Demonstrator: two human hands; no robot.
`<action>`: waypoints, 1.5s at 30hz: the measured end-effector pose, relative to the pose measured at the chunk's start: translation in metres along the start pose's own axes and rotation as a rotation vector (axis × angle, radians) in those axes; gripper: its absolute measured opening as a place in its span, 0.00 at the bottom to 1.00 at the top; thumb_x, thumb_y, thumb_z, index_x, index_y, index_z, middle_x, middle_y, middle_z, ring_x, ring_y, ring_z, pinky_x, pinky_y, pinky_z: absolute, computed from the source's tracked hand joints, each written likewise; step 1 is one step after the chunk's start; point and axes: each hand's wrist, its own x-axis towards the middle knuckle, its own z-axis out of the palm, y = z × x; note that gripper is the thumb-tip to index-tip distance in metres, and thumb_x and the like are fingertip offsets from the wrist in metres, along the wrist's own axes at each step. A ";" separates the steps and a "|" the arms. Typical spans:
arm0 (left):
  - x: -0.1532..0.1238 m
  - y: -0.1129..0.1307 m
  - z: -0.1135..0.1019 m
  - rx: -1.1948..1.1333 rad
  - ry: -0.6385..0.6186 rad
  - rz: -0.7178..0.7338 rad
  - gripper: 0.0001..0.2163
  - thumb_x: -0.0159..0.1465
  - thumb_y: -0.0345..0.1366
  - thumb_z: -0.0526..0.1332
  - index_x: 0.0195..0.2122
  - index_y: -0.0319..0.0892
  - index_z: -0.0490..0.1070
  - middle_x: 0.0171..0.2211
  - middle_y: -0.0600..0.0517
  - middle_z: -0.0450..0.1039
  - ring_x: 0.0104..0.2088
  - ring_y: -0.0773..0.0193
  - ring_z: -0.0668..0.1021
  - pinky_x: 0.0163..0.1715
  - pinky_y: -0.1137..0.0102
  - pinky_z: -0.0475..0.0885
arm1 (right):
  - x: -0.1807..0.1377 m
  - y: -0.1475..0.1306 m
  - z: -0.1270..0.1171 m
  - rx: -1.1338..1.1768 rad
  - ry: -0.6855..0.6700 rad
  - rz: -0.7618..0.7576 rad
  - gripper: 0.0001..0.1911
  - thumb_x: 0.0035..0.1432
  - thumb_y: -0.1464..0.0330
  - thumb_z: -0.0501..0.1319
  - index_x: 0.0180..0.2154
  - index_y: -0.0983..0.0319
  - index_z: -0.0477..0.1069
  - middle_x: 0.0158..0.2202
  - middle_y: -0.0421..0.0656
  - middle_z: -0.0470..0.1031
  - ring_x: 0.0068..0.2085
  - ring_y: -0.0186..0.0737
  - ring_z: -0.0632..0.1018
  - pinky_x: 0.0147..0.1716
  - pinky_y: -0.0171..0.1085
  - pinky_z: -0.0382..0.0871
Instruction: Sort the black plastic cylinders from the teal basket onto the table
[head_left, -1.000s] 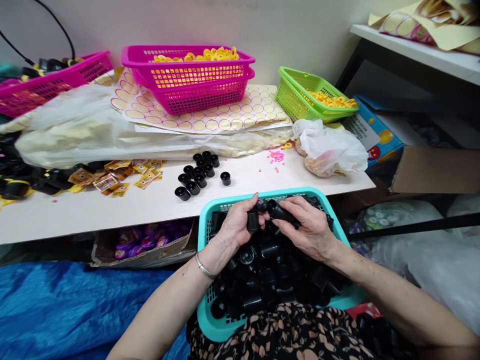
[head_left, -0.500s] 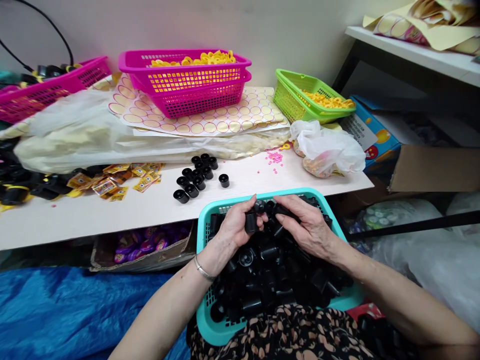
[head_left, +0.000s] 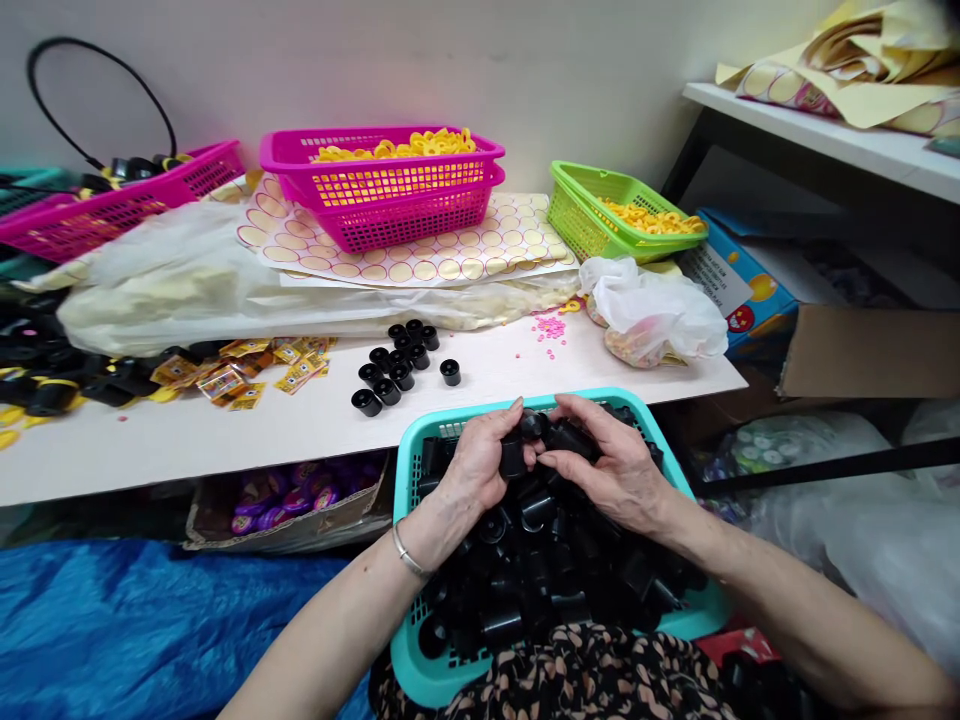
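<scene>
A turquoise basket [head_left: 403, 590] full of black plastic cylinders [head_left: 536, 510] rests at my lap. Above its far part, my left hand [head_left: 480, 450] is closed around black cylinders [head_left: 513, 456], at least two of them. Close beside it, my right hand [head_left: 611, 460] grips another black cylinder [head_left: 570, 437] between thumb and fingers, its end near those in the left hand. Whether the pieces touch I cannot tell. On the table beyond stand several upright black cylinders [head_left: 401, 376] in a loose group, and one [head_left: 450, 372] stands apart to their right.
Pink baskets [head_left: 382, 190] and a green basket [head_left: 622, 210] with yellow rings stand along the wall. Small pink discs [head_left: 550, 327] lie by a white plastic bag [head_left: 652, 305]. Orange packets [head_left: 240, 375] are at left. Under the table sits a cardboard box [head_left: 292, 525] of purple items.
My right hand's thumb and fingers have drawn closer to my left hand, with a cylinder now showing between them. The whole view has shifted slightly downward in the picture.
</scene>
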 end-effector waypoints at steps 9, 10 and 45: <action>-0.005 -0.001 0.011 0.133 0.130 0.205 0.15 0.53 0.45 0.65 0.22 0.36 0.70 0.13 0.54 0.67 0.15 0.72 0.67 0.18 0.76 0.62 | -0.003 0.003 0.000 -0.068 -0.074 -0.052 0.14 0.56 0.70 0.62 0.45 0.59 0.69 0.44 0.44 0.75 0.43 0.41 0.77 0.44 0.38 0.71; -0.006 -0.001 0.012 0.150 0.139 0.223 0.15 0.53 0.45 0.65 0.22 0.36 0.70 0.13 0.54 0.67 0.15 0.72 0.67 0.19 0.76 0.62 | -0.003 0.003 0.001 -0.065 -0.069 -0.048 0.14 0.55 0.70 0.62 0.46 0.60 0.69 0.44 0.44 0.76 0.43 0.41 0.77 0.44 0.38 0.72; -0.029 0.104 -0.131 0.851 1.069 0.727 0.22 0.45 0.40 0.67 0.41 0.37 0.74 0.30 0.51 0.74 0.22 0.69 0.71 0.24 0.73 0.68 | 0.092 0.040 0.028 -0.242 -0.323 0.021 0.16 0.56 0.65 0.61 0.45 0.64 0.67 0.48 0.52 0.69 0.48 0.48 0.71 0.47 0.46 0.66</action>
